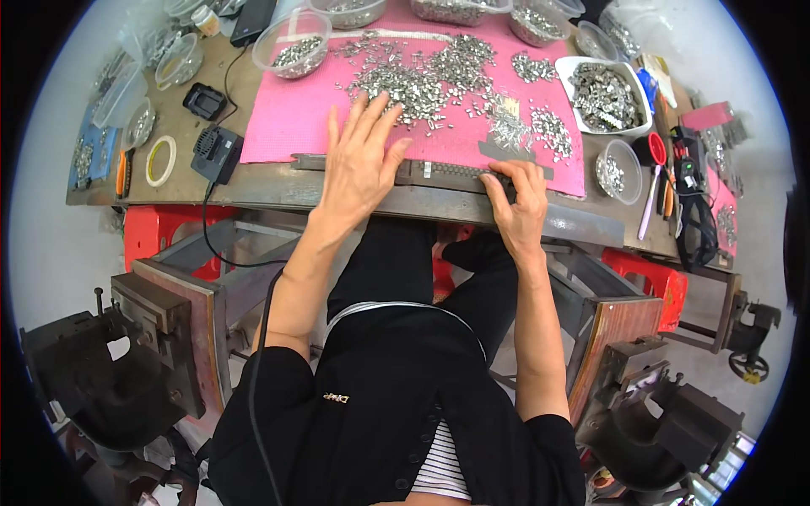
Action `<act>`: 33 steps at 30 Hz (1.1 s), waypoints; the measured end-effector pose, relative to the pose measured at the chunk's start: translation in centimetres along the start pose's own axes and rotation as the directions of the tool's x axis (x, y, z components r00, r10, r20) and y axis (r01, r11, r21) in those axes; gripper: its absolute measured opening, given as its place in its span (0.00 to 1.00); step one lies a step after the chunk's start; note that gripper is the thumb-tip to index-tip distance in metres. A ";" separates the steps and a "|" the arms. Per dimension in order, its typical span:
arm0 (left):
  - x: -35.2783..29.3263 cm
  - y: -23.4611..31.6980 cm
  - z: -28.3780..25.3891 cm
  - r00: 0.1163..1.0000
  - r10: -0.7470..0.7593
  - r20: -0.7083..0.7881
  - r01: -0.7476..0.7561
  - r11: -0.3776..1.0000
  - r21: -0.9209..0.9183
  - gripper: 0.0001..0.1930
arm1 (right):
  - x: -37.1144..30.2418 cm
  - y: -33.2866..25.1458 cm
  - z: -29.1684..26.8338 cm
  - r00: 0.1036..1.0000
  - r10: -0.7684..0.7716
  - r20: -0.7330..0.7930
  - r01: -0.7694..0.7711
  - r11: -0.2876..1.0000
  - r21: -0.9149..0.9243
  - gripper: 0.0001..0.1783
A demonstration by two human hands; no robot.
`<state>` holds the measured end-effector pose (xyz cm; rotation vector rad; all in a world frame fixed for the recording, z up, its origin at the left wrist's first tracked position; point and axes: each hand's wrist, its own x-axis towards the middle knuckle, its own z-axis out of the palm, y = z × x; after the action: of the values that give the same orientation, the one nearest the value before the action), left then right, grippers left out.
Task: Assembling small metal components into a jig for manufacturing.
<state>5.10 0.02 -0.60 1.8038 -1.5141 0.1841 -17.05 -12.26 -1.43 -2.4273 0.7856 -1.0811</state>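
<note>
My left hand (361,164) lies palm down with its fingers stretched and slightly spread over the pink mat (278,126), fingertips at the near edge of a heap of small silvery metal parts (405,91). Under its wrist side runs a long dark metal strip (456,171) with a row of holes, along the table's front edge. One small silvery piece (427,169) sits on the strip between my hands. My right hand (521,198) is closed around the strip's right end, thumb toward the left; its fingertips are partly hidden. Beyond it lies a pile of thin metal pins (510,131).
Clear tubs of metal parts (292,52) line the back, and a white tub (605,99) stands right. A red-headed, pink-handled tool (648,181) lies beside a small clear cup (618,172). Left are a tape roll (160,161) and a corded black charger (217,153). Vises (118,371) flank me below.
</note>
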 end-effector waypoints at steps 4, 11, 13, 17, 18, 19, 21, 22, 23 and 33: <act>-0.3 0.1 0.6 0.975 -0.034 0.219 -0.017 0.974 0.228 0.31 | 0.0 0.2 -0.1 1.000 0.023 0.002 -0.023 1.000 0.021 0.11; -0.1 2.4 0.1 0.922 0.027 0.387 -0.041 0.999 0.028 0.31 | 0.4 0.4 -0.6 0.999 0.011 0.045 -0.011 1.000 0.013 0.08; 0.0 1.8 -0.4 0.907 0.044 0.418 0.015 0.991 -0.136 0.26 | 0.8 0.3 -0.7 0.998 0.005 0.064 -0.005 1.000 0.010 0.07; 0.6 -0.4 -1.2 0.983 -0.154 0.101 0.171 0.965 -0.197 0.10 | 2.8 -0.2 0.5 0.996 -0.047 0.069 0.044 0.998 0.053 0.06; 1.1 -0.6 -1.5 0.972 -0.223 0.075 0.234 0.953 -0.191 0.08 | 3.5 -0.5 1.0 0.989 -0.137 0.062 0.134 0.990 0.041 0.06; 1.3 -0.9 -1.2 0.990 -0.133 -0.051 0.128 0.988 -0.089 0.06 | 4.2 -0.9 1.4 0.980 -0.158 0.120 0.155 0.987 0.038 0.06; 1.5 -0.8 -1.1 0.989 -0.148 0.005 0.148 0.988 -0.042 0.06 | 5.2 -1.6 3.1 0.966 -0.205 0.155 0.198 0.978 0.062 0.06; 1.6 -0.8 -1.0 0.984 -0.169 0.059 0.169 0.986 0.009 0.05 | 5.5 -1.8 3.7 0.963 -0.183 0.199 0.177 0.983 0.051 0.06; 1.7 -0.8 -0.9 0.984 -0.169 0.058 0.169 0.986 0.009 0.05 | 5.6 -2.1 4.2 0.962 -0.185 0.200 0.178 0.983 0.051 0.06; 1.9 -1.2 -0.5 0.991 -0.078 0.111 0.073 0.996 0.056 0.03 | 6.8 -2.0 6.2 0.955 -0.187 0.230 0.208 0.976 -0.069 0.04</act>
<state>6.92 -1.19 0.26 1.9384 -1.5286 0.0862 -7.87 -14.30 -0.55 -2.6932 0.5395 -0.8353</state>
